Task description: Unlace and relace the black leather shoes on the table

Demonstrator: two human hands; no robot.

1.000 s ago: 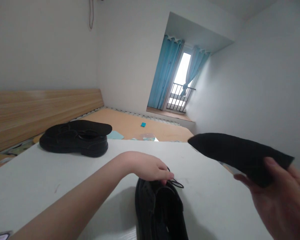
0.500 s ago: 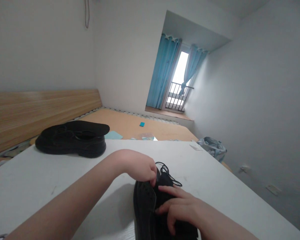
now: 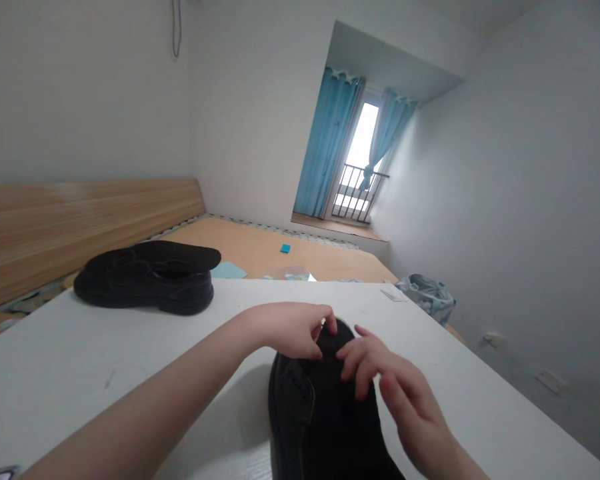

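A black lace-up shoe stands on the white table in front of me, its toe hidden towards the bottom edge. Over its opening lies a flat black piece with a rounded far end, looking like an insole. My left hand reaches over from the left, thumb and forefinger apart, their tips touching the insole's far end. On the right, the fingers of my right hand are spread, tips at the insole's right edge, thumb raised. The other black shoe sits at the far left with an insole across its top.
The white table extends around the shoe. Beyond it lies a tan board surface with a small blue item on it. A patterned bag stands past the table's right edge. A dark-edged object shows at bottom left.
My right hand has moved up and right, its fingers spreading. My left hand has opened its pinch and shifted slightly right. The insole's rounded end now shows; the loose lace is no longer visible.
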